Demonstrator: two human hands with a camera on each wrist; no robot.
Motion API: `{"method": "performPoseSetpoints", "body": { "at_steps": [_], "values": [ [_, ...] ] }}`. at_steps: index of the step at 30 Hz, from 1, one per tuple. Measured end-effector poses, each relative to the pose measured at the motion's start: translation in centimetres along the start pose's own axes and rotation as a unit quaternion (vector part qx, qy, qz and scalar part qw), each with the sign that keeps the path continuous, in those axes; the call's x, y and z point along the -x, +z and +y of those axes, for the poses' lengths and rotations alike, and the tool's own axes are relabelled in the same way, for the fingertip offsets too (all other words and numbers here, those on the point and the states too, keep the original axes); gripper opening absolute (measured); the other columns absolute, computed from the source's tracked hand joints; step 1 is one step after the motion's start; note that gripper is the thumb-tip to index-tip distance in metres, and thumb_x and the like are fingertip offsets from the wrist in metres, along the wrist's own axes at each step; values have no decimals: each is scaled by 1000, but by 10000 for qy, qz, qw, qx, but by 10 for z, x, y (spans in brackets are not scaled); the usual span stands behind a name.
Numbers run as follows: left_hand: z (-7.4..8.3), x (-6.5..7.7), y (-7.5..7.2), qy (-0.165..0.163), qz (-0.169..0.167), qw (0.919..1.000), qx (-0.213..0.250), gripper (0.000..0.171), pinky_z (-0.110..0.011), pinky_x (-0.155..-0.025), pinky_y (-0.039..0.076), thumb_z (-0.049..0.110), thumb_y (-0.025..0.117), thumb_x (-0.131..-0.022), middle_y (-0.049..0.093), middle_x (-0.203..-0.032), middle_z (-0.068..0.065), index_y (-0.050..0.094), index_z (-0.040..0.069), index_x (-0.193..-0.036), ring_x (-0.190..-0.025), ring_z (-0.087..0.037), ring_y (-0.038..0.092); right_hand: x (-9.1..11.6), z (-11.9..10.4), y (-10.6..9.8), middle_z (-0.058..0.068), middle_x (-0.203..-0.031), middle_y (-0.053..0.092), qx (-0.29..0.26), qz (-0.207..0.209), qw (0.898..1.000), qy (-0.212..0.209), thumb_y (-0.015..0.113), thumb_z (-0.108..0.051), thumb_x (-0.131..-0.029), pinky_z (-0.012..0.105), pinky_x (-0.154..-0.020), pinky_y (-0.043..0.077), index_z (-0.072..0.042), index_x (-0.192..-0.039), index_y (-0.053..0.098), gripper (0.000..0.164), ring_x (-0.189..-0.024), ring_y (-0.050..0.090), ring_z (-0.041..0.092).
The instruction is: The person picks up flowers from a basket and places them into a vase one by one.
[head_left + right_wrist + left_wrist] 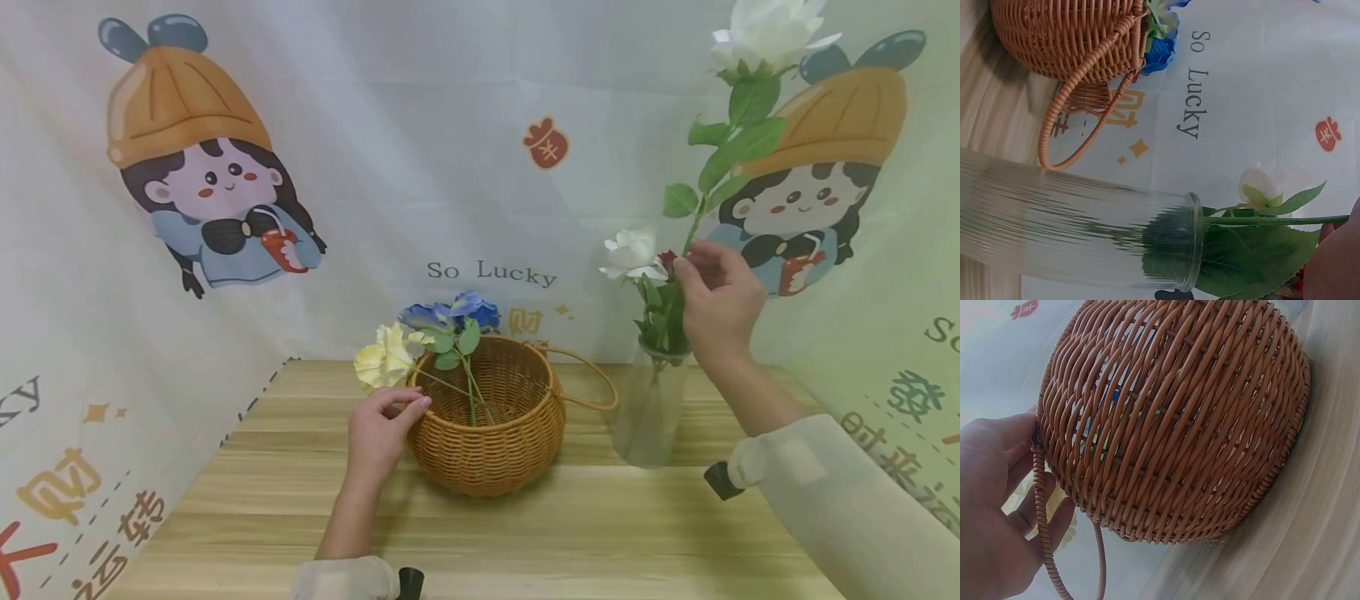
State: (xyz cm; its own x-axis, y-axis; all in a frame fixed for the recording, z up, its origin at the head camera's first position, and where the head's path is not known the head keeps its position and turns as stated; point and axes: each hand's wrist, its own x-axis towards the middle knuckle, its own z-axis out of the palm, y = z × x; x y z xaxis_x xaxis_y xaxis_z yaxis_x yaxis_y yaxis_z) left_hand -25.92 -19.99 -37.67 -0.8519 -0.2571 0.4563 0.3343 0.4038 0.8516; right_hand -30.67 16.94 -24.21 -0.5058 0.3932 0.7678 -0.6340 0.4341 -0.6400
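Observation:
My right hand [723, 304] pinches the green stem of a tall white rose [765, 37] above a clear ribbed glass vase [648, 425]. Leaves and stems stand in the vase's mouth, with a shorter white rose [632, 254] and a dark red flower [667, 260] beside my fingers. At the left, my left hand [375, 442] holds the rim of a brown wicker basket [487, 462] between thumb and fingers. Its rim and looped handle [1040, 506] show close to that hand in the left wrist view. Yellow [385, 358] and blue flowers [476, 310] lean out of the basket.
Basket and vase stand on a wood-grain table [525, 542]. A second basket handle [592, 379] sticks out toward the vase. Behind hangs a pale printed cloth [420, 167] with cartoon figures and lettering, which also covers both sides.

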Motion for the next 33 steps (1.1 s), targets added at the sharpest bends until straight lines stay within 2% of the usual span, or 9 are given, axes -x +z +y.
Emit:
{"method": "performPoseSetpoints", "body": {
  "at_steps": [3, 8, 13, 17, 25, 29, 33],
  "values": [
    [1, 0, 0, -19, 1, 10000, -27, 10, -25, -68, 49, 15, 79, -82, 72, -101, -4, 76, 7, -88, -77, -19, 59, 3, 2, -2, -8, -88, 63, 113, -94, 9999, 3, 69, -7, -90, 15, -72, 46, 4, -106, 67, 20, -79, 58, 0],
    [2, 1, -1, -54, -26, 9999, -89, 11, -26, -67, 49, 16, 79, -83, 72, -102, -3, 76, 8, -89, -76, -19, 59, 10, 9, -5, 3, -93, 66, 326, -198, 9989, 275, 68, -8, -91, 15, -76, 49, 5, -107, 66, 20, -82, 58, 1],
    [2, 1, 0, -50, -37, 9999, -85, 11, -26, -67, 49, 16, 79, -83, 72, -102, -3, 77, 8, -89, -76, -19, 59, 17, 19, -7, 7, -93, 66, 400, -276, 9978, 458, 69, -7, -91, 16, -78, 51, 5, -109, 66, 22, -84, 59, 3],
    [2, 1, 0, -39, -36, 10000, -83, 11, -26, -67, 49, 16, 79, -83, 72, -102, -3, 77, 8, -89, -76, -19, 59, 24, 26, -9, 5, -90, 66, 428, -345, 9972, 512, 68, -7, -91, 15, -77, 50, 5, -109, 65, 22, -82, 59, 3],
    [3, 2, 0, -9, -32, 10000, -78, 10, -25, -66, 49, 15, 79, -83, 72, -102, -4, 77, 7, -89, -74, -18, 59, 35, 40, -13, -9, -85, 61, 448, -235, 9974, 514, 68, -4, -89, 12, -71, 48, 5, -109, 65, 22, -76, 58, 1],
    [3, 2, 0, 6, -6, 10000, -55, 11, -24, -67, 49, 15, 79, -82, 72, -101, -4, 76, 7, -89, -74, -18, 59, 35, 42, -15, -10, -84, 60, 467, -178, 9969, 605, 69, -5, -90, 12, -72, 48, 4, -110, 65, 22, -76, 58, 1],
    [3, 2, 0, 10, 12, 10000, -19, 11, -23, -66, 49, 15, 80, -82, 72, -101, -4, 76, 7, -88, -75, -18, 59, 35, 42, -16, -5, -86, 62, 557, -200, 9966, 578, 69, -4, -90, 11, -72, 48, 5, -110, 64, 23, -76, 57, -1]
  ]
}}
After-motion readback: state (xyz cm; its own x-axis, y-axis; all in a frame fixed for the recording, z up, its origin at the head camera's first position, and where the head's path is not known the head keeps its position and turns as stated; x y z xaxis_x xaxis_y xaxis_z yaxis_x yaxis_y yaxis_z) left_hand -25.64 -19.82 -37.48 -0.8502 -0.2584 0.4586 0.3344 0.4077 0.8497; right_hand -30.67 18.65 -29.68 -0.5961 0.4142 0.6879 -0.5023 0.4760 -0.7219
